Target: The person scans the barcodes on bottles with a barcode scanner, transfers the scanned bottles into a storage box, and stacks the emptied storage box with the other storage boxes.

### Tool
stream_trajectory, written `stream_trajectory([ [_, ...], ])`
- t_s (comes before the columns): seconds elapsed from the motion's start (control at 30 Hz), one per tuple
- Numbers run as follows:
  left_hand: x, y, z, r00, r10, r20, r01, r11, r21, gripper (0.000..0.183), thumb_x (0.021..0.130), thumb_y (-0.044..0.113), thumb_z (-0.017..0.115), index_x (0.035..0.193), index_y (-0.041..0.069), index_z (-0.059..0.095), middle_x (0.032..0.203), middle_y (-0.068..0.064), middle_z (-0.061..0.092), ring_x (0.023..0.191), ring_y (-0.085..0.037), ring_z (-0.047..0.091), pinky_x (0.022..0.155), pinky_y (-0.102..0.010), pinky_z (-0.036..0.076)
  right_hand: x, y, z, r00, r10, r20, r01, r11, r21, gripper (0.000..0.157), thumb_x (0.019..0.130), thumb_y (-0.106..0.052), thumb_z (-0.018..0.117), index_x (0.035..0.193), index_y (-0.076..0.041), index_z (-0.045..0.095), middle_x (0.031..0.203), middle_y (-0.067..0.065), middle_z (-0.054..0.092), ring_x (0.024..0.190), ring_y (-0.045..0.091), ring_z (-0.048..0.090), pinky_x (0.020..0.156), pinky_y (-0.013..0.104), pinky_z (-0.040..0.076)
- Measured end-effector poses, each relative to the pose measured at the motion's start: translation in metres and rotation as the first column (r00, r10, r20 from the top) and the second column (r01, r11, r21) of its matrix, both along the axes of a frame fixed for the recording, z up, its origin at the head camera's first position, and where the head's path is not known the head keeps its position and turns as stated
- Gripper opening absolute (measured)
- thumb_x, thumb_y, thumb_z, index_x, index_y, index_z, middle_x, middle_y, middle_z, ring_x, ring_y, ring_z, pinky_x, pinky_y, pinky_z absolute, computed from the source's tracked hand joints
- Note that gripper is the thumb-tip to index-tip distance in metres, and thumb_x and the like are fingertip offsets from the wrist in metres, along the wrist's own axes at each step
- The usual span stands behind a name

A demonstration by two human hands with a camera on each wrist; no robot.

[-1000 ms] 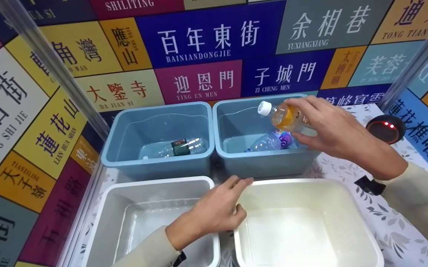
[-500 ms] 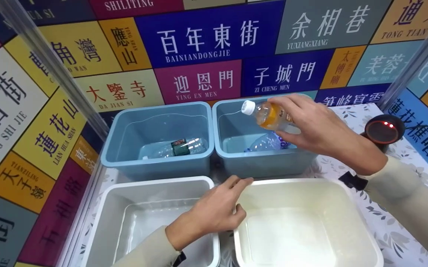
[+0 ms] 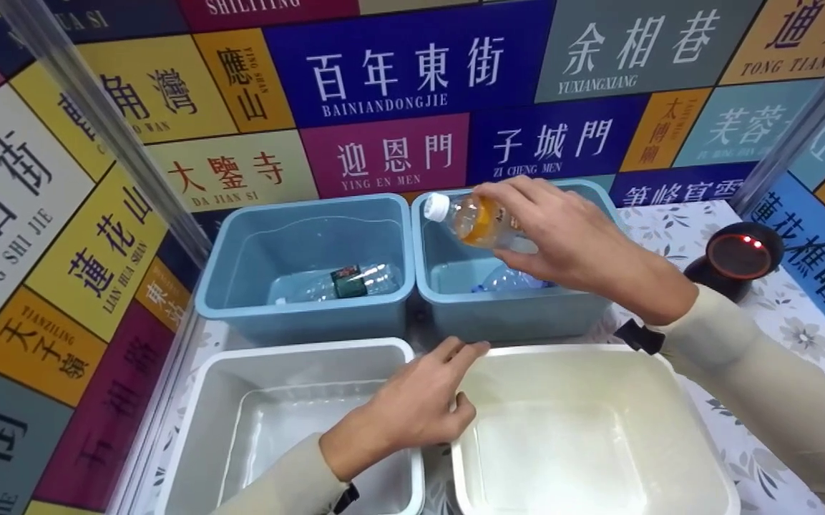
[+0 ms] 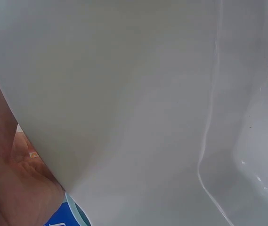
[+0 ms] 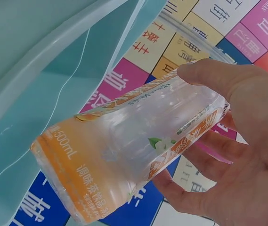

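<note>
My right hand (image 3: 569, 232) grips a clear plastic drink bottle (image 3: 480, 220) with an orange label, its white cap pointing left. The bottle hangs tilted over the right blue bin (image 3: 512, 315). In the right wrist view, the thumb and fingers wrap the upper part of the bottle (image 5: 124, 146), and its label reads 500mL. Another clear bottle (image 3: 509, 279) lies in that bin, partly hidden by my hand. A bottle with a dark green label (image 3: 348, 281) lies in the left blue bin (image 3: 305, 325). My left hand (image 3: 419, 400) rests at the cream tub's rim, index finger extended, holding nothing.
In front stand a grey-white tub (image 3: 298, 372) at left and a cream tub (image 3: 562, 375) at right. A black round device (image 3: 741, 254) with red lights stands right of the bins on the leaf-patterned tabletop (image 3: 798, 336). A clear upright post (image 3: 108, 129) rises at left.
My right hand has moved left with the orange-labelled bottle, from the right part of the right blue bin toward its left rim. My left hand has stayed in place.
</note>
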State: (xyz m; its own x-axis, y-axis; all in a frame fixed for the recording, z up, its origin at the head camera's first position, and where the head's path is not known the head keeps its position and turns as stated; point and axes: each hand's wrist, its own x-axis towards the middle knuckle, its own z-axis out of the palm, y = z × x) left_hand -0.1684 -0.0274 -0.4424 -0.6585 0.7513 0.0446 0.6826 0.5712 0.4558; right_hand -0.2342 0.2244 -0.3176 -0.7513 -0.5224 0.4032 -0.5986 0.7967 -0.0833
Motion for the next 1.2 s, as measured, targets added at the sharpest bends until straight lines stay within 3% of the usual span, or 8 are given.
stream_trajectory([
  [0.4, 0.001, 0.0, 0.0, 0.999, -0.016, -0.031, 0.016, 1.0, 0.009, 0.068, 0.093, 0.015, 0.06, 0.16, 0.014, 0.049, 0.14, -0.007, 0.063, 0.106, -0.015, 0.066, 0.087, -0.032, 0.062, -0.011, -0.03, -0.003, 0.998, 0.046, 0.046, -0.045, 0.999, -0.018, 0.079, 0.091, -0.031, 0.088, 0.159, -0.022, 0.048, 0.145, 0.01, 0.062, 0.131, 0.033, 0.062, 0.105, 0.058, 0.057],
  [0.97, -0.002, 0.0, 0.002, 0.999, -0.006, 0.036, 0.007, 1.0, -0.024, 0.067, 0.096, 0.018, 0.061, 0.161, 0.019, 0.048, 0.142, -0.005, 0.063, 0.105, -0.013, 0.065, 0.091, -0.03, 0.063, -0.022, -0.05, -0.016, 0.993, 0.069, 0.097, -0.069, 0.998, -0.006, 0.08, 0.094, -0.03, 0.085, 0.164, -0.027, 0.045, 0.158, 0.006, 0.058, 0.146, 0.032, 0.055, 0.108, 0.061, 0.055],
  [1.2, -0.001, -0.001, 0.001, 1.0, -0.015, 0.016, 0.016, 1.0, -0.016, 0.066, 0.096, 0.018, 0.061, 0.161, 0.018, 0.048, 0.139, -0.006, 0.063, 0.103, -0.013, 0.064, 0.089, -0.03, 0.062, -0.025, -0.058, -0.015, 0.992, 0.071, 0.105, -0.071, 0.997, 0.0, 0.083, 0.093, -0.03, 0.086, 0.165, -0.026, 0.044, 0.158, 0.005, 0.058, 0.146, 0.031, 0.055, 0.112, 0.062, 0.052],
])
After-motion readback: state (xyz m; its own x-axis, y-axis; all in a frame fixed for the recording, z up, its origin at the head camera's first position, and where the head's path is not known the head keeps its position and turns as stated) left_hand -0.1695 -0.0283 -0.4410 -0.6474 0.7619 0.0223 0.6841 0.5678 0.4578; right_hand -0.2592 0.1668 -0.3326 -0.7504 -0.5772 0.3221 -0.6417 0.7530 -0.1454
